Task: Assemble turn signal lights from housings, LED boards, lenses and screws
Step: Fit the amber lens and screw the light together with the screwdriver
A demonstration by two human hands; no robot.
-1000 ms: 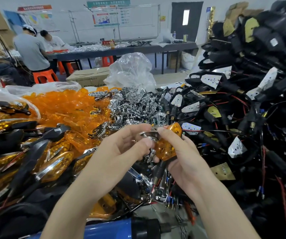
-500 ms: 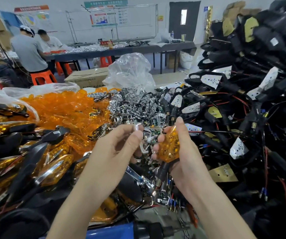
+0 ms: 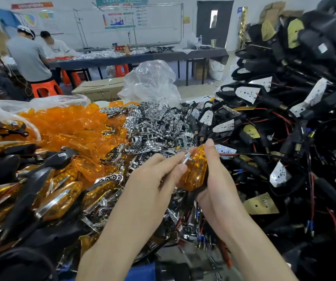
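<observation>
My right hand (image 3: 215,179) grips a turn signal with an amber lens (image 3: 195,171), held upright above the pile; its black housing shows only at the bottom edge. My left hand (image 3: 159,175) pinches a small chrome piece (image 3: 187,159) between thumb and fingers and holds it against the lens's upper left edge. Loose amber lenses (image 3: 68,126) are heaped at the left. Chrome reflector pieces (image 3: 155,124) lie in a mound just behind my hands. Black housings with white LED boards (image 3: 246,94) and red wires are stacked high on the right.
Finished amber and black signals (image 3: 41,191) cover the near left. A clear plastic bag (image 3: 153,82) and a cardboard box (image 3: 100,90) stand behind the piles. A blue and black tool (image 3: 163,272) lies at the bottom edge. Two people work at a far table (image 3: 142,57).
My right hand turned the amber signal more upright. My left hand brought its chrome piece rightward until it met the lens's upper edge.
</observation>
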